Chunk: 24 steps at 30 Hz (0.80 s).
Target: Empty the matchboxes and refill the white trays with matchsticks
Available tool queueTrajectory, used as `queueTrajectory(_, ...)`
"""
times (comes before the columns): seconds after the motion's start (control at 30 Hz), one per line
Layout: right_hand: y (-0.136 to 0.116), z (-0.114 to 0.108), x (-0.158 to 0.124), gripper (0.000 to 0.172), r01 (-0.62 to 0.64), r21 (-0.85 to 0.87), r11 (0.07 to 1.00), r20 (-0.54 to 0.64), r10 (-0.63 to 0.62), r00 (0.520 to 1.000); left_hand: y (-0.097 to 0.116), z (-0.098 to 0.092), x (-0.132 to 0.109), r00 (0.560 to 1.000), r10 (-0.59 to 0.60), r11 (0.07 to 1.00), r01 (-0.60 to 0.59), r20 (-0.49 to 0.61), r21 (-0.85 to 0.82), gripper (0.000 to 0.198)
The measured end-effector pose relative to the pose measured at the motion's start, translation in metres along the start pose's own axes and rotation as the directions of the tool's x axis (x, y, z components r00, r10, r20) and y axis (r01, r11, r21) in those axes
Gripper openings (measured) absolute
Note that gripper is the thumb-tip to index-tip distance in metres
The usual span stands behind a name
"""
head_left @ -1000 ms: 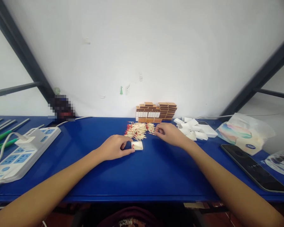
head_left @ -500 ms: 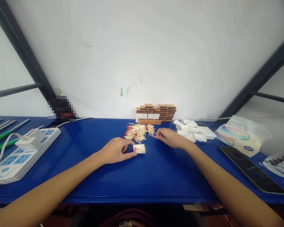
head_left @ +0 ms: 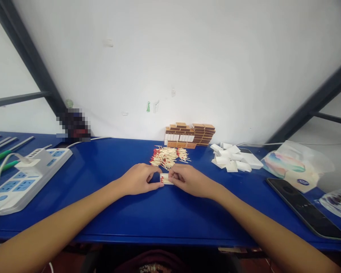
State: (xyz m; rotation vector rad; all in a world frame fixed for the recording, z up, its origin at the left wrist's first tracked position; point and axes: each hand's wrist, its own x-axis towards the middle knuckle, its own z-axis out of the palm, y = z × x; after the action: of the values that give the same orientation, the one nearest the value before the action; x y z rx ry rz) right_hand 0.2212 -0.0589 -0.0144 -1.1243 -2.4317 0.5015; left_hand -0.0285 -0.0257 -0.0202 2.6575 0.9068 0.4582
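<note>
A small white matchbox tray (head_left: 166,183) with some red-headed matches in it lies on the blue table. My left hand (head_left: 139,180) grips its left end between thumb and fingers. Over the tray's right end, my right hand (head_left: 189,179) is closed in a pinch on a match, which its fingertips largely cover. Just behind both hands spreads a pile of loose matches (head_left: 165,156), with a smaller heap of matches (head_left: 183,154) at its right side.
Stacked matchboxes (head_left: 203,133) stand against the wall. Several white empty trays (head_left: 230,155) lie in a heap to the right, near a tissue pack (head_left: 290,163) and a black phone (head_left: 305,208). A power strip (head_left: 25,182) and green-handled tools (head_left: 2,163) occupy the left.
My right hand has moved left and nearer, from beside the smaller match heap to the tray's right end. My left hand keeps its hold on the tray. The view has shifted slightly.
</note>
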Motion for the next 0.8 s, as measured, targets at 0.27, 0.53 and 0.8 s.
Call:
queueTrajectory(0.27, 0.009, -0.019, 0.0, 0.007, 0.005, 0.007, 1.0, -0.031, -0.005, 1.0, 0.003, -0.001, 0.0, 1.0, 0.012, 1.0, -0.012, -0.026, -0.019, 0.035)
queueTrajectory(0.53, 0.006, -0.004, 0.001, 0.013, 0.007, -0.016, 1.0, 0.03, -0.006, 1.0, 0.0, 0.0, 0.001, 0.999, 0.025, 1.0, -0.025, 0.025, -0.009, 0.034)
queueTrajectory(0.8, 0.009, -0.008, 0.001, 0.014, -0.014, 0.064, 0.998, -0.028, 0.015, 0.999, -0.001, 0.002, 0.0, 0.996, 0.029, 0.999, -0.03, -0.079, -0.014, 0.034)
